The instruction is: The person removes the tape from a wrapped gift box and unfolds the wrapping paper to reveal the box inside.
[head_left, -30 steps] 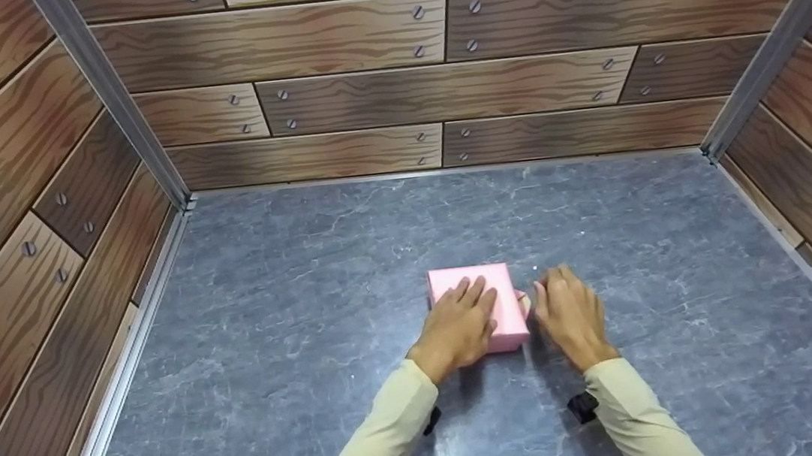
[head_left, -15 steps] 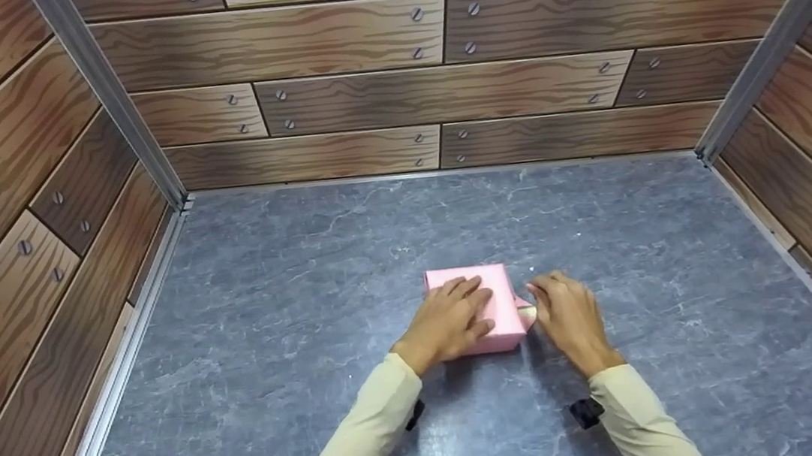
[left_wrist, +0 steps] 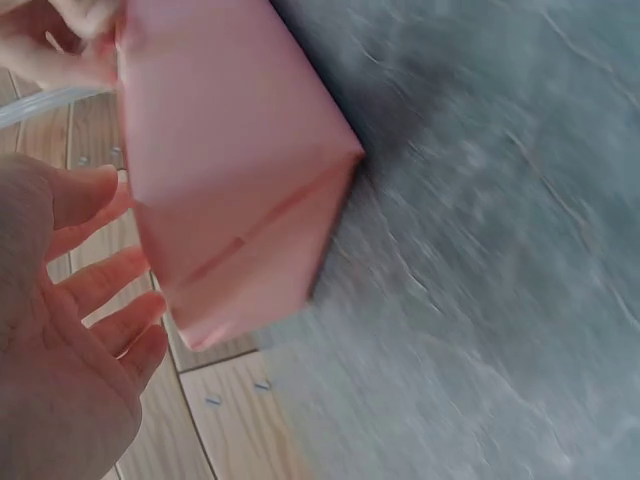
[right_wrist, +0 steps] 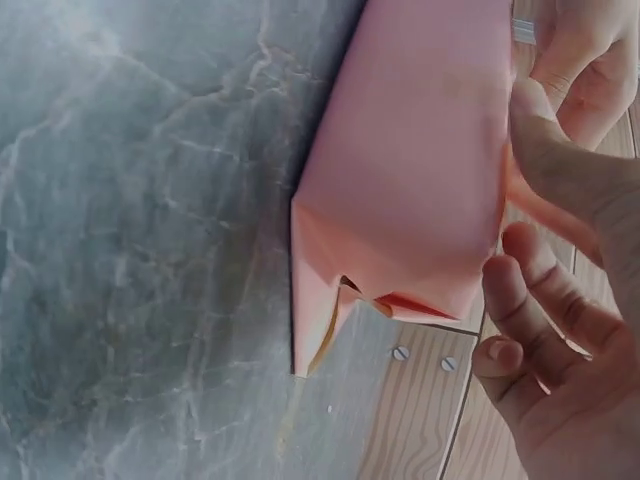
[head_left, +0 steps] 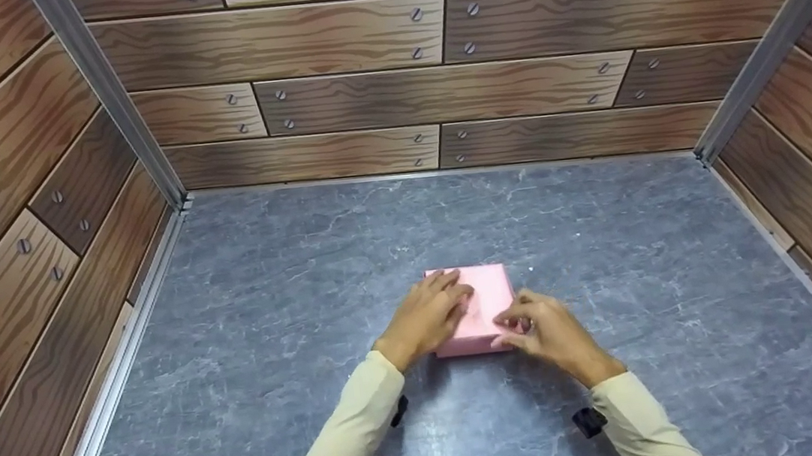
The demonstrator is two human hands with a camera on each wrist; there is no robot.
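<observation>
A box wrapped in pink paper (head_left: 485, 295) lies on the grey tabletop between both hands. My left hand (head_left: 427, 320) rests on the left part of its top, fingers spread and loosely bent; the left wrist view shows these fingertips at the box's upper edge. My right hand (head_left: 548, 326) is at the near right corner, index finger on top and thumb against the near side, pinching that edge. In the right wrist view, the paper flap (right_wrist: 318, 315) at the right end stands loose with a gap behind it. The left end's paper (left_wrist: 265, 250) is folded into a slanting seam.
The grey marbled tabletop (head_left: 305, 269) surrounds the box. A plank-patterned back wall (head_left: 362, 100) and similar side walls enclose it, with metal strips (head_left: 131, 121) at the corners. Dark wrist cameras (head_left: 589, 422) hang under the sleeves.
My right hand has moved left from beside the loose end flap onto the box's near right corner. My left hand has slid left across the top. The box has stayed nearly in place.
</observation>
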